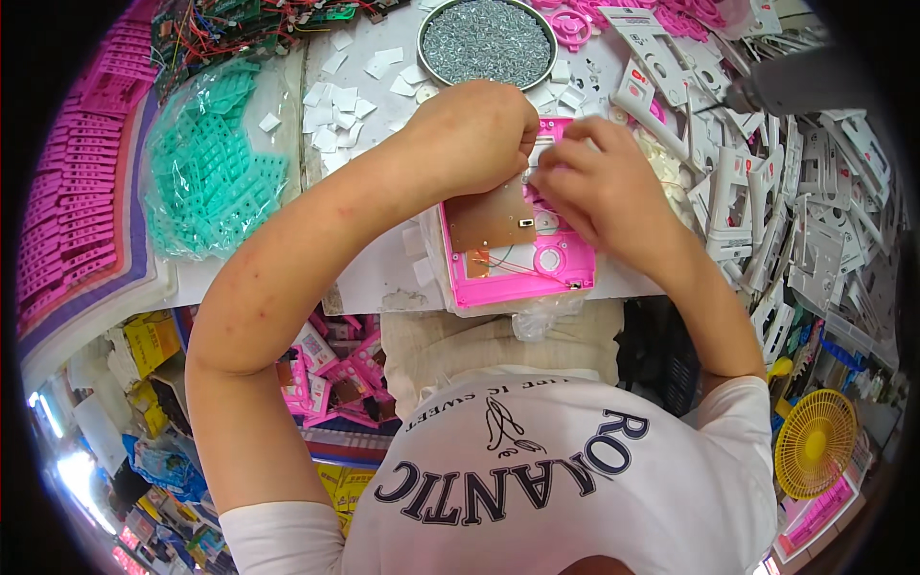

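Note:
A pink plastic housing [522, 289] lies open at the table's front edge. Over its left part sits a brown circuit board [476, 222] with a small switch, and thin wires run below it. My left hand [479, 134] is closed above the board's far end, its fingertips mostly hidden. Facing it, my right hand [609, 187] bends its fingers together over the housing's right side, slightly blurred. If either hand pinches something small, it does not show.
Behind my hands stands a round tray [422, 48] of small screws. White square pads [340, 105] lie scattered at left, beside a bag of teal plastic parts [216, 153]. White panels [738, 201] heap up at right, under a power screwdriver [805, 81]. Pink parts [72, 182] fill the far left.

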`<act>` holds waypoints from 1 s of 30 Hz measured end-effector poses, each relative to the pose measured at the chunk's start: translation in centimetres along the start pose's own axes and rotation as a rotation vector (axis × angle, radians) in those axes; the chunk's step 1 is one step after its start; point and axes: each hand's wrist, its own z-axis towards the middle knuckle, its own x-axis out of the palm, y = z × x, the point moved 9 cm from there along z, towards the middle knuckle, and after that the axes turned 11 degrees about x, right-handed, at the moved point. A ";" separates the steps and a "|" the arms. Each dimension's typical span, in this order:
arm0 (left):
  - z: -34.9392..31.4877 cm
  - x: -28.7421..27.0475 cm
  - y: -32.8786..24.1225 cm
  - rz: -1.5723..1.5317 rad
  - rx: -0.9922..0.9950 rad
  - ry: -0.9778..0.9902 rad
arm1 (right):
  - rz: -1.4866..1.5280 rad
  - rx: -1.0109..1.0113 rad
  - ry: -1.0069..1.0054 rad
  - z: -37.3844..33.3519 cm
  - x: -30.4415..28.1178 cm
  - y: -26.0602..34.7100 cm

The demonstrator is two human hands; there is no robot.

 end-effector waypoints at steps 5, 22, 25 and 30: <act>0.1 0.1 -0.3 0.032 -0.027 0.053 | -0.034 -0.073 0.032 -1.6 -0.1 0.6; 0.5 1.3 -2.1 0.330 0.284 0.031 | -0.096 0.196 -0.021 -1.4 1.8 1.7; -0.8 -3.1 0.6 -0.069 0.152 -0.337 | -0.147 0.157 0.047 -1.4 1.5 2.5; -5.4 -6.6 5.1 -0.051 -0.141 -0.643 | -0.151 0.171 0.067 -1.9 1.4 2.4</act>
